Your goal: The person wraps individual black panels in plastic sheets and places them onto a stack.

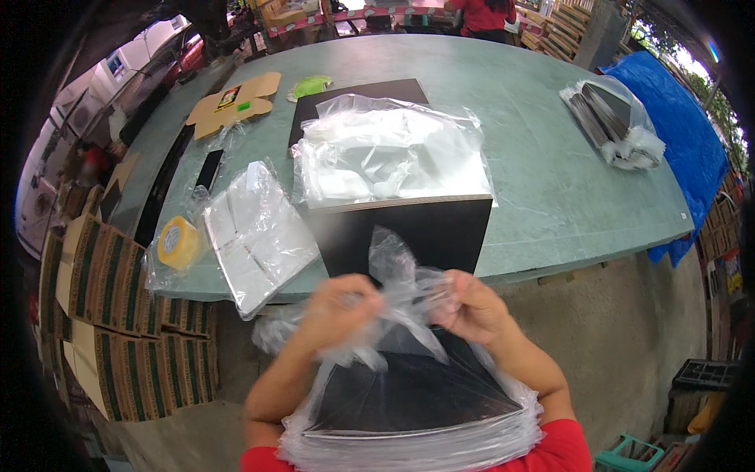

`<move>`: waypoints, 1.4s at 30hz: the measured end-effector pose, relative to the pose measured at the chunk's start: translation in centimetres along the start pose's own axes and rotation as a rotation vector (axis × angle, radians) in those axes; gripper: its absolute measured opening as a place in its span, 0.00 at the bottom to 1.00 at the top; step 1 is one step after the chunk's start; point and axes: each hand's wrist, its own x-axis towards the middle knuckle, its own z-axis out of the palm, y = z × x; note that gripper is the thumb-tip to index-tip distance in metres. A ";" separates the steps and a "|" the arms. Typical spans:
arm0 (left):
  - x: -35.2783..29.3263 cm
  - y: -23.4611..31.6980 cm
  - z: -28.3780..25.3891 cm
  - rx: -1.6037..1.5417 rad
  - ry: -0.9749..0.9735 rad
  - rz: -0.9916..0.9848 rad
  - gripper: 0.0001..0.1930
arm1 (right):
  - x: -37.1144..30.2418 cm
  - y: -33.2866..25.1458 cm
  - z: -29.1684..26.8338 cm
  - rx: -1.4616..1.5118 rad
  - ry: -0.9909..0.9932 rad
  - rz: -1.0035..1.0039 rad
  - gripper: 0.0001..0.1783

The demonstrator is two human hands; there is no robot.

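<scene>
Both my left hand (340, 308) and right hand (472, 307) pinched the bag (409, 293) neck above the black sheets (409, 393), thin slippery film, heavy stiff stack, so I'd say support underneath.

**Both hands at the neck of a bag**

Left hand (340, 308) and right hand (470, 305) grip the bunched top of a clear bag (409, 429) holding a stack of black sheets (409, 393), close against the person's red shirt. Ahead, on the green table (535, 157), lie a black board (409, 232) under loose plastic (389, 149), a wrapped pack (255, 236), a yellow tape roll (178, 242) and a flat carton (233, 102). Another bagged stack (613, 118) sits far right.
</scene>
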 end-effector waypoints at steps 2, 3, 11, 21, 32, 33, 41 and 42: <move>-1.0 -4.0 -5.9 0.186 0.260 -0.129 0.06 | -1.6 -1.8 -0.2 -0.041 0.053 -0.055 0.07; -1.8 -5.3 -8.9 0.299 0.430 -0.221 0.05 | -2.6 -2.1 -1.0 -0.156 0.143 -0.042 0.06; 0.0 2.4 4.0 0.367 -0.420 0.156 0.18 | -1.9 -2.6 4.5 -1.002 0.091 -0.638 0.16; 2.3 2.4 2.0 -0.272 -0.179 -0.011 0.05 | -0.5 -2.8 -1.8 -0.578 0.113 -0.097 0.21; 2.8 0.6 -1.4 -0.710 -0.533 -0.104 0.07 | -5.4 -0.9 -5.0 -1.916 0.513 -0.671 0.18; 2.9 1.8 -1.5 -0.821 -0.501 -0.088 0.08 | -5.4 -0.8 -4.9 -2.067 0.357 -0.513 0.18; 0.2 -1.1 -2.1 1.088 -0.622 0.223 0.08 | -2.6 -6.8 8.2 -2.231 -0.406 0.360 0.14; -0.5 -3.0 -2.9 1.290 -0.510 0.193 0.10 | -3.3 -6.5 9.3 -1.944 -0.543 0.547 0.20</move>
